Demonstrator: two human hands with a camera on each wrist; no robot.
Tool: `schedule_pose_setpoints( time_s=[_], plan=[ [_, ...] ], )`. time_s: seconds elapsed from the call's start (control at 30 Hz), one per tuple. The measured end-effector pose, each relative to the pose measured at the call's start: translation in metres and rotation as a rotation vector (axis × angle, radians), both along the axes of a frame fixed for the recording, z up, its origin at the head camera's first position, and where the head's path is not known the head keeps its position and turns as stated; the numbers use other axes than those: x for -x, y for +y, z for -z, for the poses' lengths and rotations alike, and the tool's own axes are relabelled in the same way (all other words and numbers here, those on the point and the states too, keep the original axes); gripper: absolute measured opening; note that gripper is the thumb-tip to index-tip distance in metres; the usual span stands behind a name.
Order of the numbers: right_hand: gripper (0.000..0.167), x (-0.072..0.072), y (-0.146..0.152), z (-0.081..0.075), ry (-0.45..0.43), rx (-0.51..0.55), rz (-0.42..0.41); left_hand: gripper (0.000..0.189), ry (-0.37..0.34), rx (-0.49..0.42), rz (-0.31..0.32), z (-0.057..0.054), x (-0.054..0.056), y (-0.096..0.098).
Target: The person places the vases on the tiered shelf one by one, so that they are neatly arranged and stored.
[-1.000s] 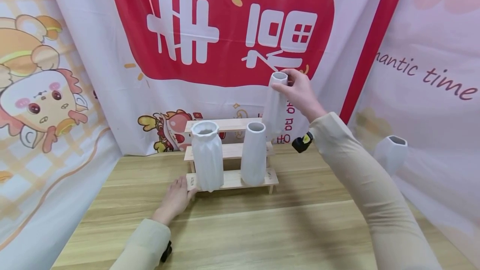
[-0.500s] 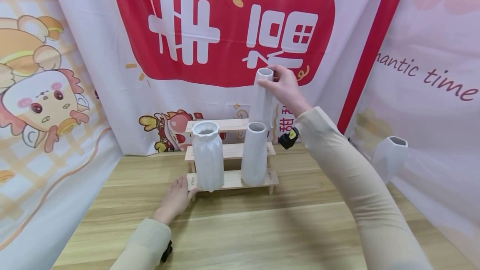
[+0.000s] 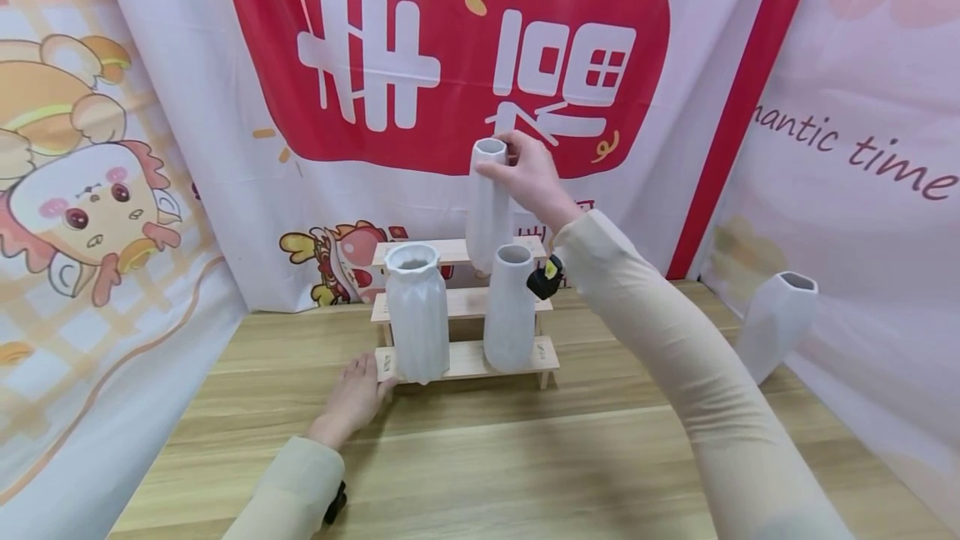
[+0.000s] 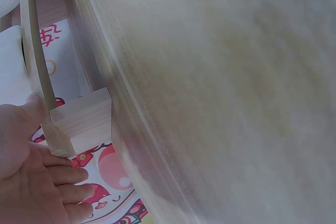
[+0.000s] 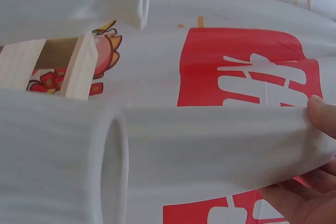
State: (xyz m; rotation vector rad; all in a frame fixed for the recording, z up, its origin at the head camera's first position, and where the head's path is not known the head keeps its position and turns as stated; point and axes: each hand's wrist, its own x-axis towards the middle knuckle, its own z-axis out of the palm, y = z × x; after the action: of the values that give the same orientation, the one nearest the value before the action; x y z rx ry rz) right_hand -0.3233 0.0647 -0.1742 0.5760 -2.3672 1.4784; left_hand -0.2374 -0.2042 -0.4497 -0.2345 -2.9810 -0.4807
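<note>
My right hand (image 3: 528, 176) grips a slim white vase (image 3: 489, 202) near its rim. The vase is upright over the top tier of a three-tier wooden display stand (image 3: 465, 359), its base partly hidden behind another vase. In the right wrist view, thumb and fingers lie on opposite sides of the held vase (image 5: 226, 153). My left hand (image 3: 352, 398) holds the left end of the bottom tier, thumb at the front edge, fingers along the end. On that tier stand a ribbed white vase (image 3: 418, 319) with a flared rim and a smooth tapered white vase (image 3: 510, 315).
A faceted white vase (image 3: 778, 319) stands at the right of the wooden table (image 3: 480, 457), partly hidden by the right sleeve (image 3: 667, 332). A printed cloth (image 3: 337, 190) hangs close behind the stand. More printed cloth lines both sides.
My right hand has carried the slim vase leftward, from right of the stand to over its top tier. My left hand stays at the stand's left end.
</note>
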Motion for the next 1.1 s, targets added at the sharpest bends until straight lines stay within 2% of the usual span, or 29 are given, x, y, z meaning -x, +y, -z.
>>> schedule_pose_setpoints(
  time_s=[0.3, 0.8, 1.1],
  plan=[
    [0.049, 0.002, -0.024, 0.006, -0.047, 0.048, -0.027, 0.066, -0.010, 0.001, 0.000, 0.000, 0.000, 0.000],
    [0.039, 0.009, -0.054, 0.027, -0.059, 0.077, -0.080, 0.065, -0.028, -0.016, 0.003, -0.001, 0.000, 0.000],
    [0.037, 0.010, -0.070, 0.034, -0.108, 0.128, -0.097, 0.065, -0.023, -0.011, -0.002, -0.001, 0.000, -0.001]
  ],
)
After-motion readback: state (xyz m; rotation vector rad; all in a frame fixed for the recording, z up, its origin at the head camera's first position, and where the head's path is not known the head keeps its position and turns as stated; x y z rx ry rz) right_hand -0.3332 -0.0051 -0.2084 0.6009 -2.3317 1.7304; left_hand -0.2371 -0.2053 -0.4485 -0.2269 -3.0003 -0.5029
